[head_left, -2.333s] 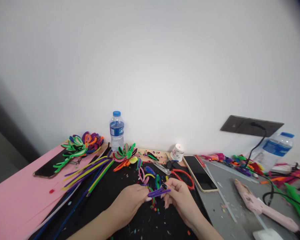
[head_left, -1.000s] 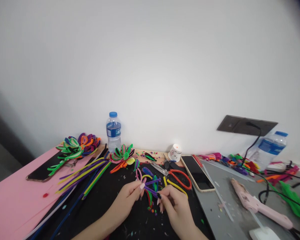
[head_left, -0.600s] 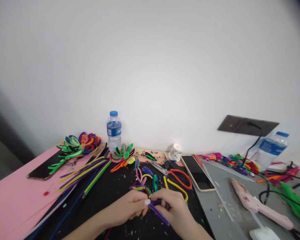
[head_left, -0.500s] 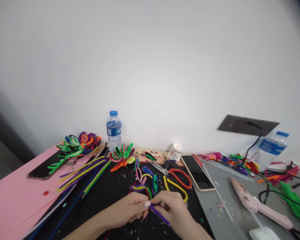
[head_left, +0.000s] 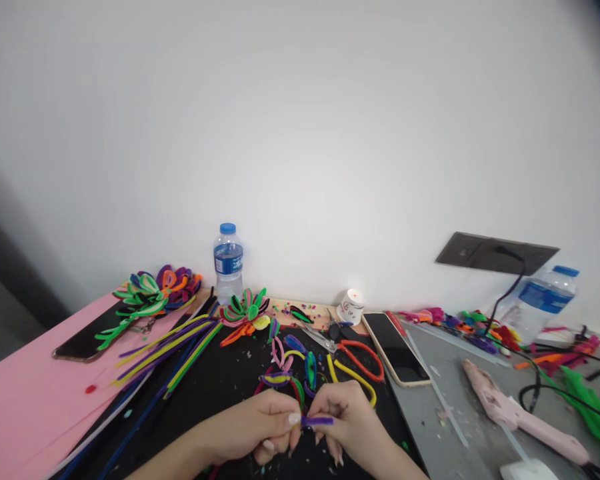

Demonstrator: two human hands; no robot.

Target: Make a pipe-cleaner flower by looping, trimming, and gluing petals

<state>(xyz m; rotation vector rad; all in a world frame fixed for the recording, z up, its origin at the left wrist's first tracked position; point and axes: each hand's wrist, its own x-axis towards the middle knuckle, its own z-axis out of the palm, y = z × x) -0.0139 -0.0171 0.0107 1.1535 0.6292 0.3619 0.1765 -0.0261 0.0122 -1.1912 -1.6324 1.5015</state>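
Note:
A short purple pipe cleaner [head_left: 320,421] lies nearly level between my hands at the front of the black mat. The thumb and finger of my left hand [head_left: 265,427] pinch its left end. My right hand [head_left: 347,420] has its fingers closed on the other side of it, the thumb along the strip. Just beyond my hands lie bent pipe cleaner loops: a yellow and purple one [head_left: 277,379], a blue and green one [head_left: 311,371] and a pink one [head_left: 279,353]. Part of what my left fingers hold is hidden.
Scissors [head_left: 363,357] with orange and yellow handles and a phone [head_left: 396,348] lie to the right, near a paper cup [head_left: 351,307]. Further right is a pink glue gun [head_left: 525,417]. Loose pipe cleaners [head_left: 180,350], a water bottle [head_left: 228,263] and a pipe cleaner flower [head_left: 245,310] are left.
The purple pipe cleaner has turned from slanting down to the right to nearly level. My right fingers have shifted around it; my left hand stays pinched in about the same place.

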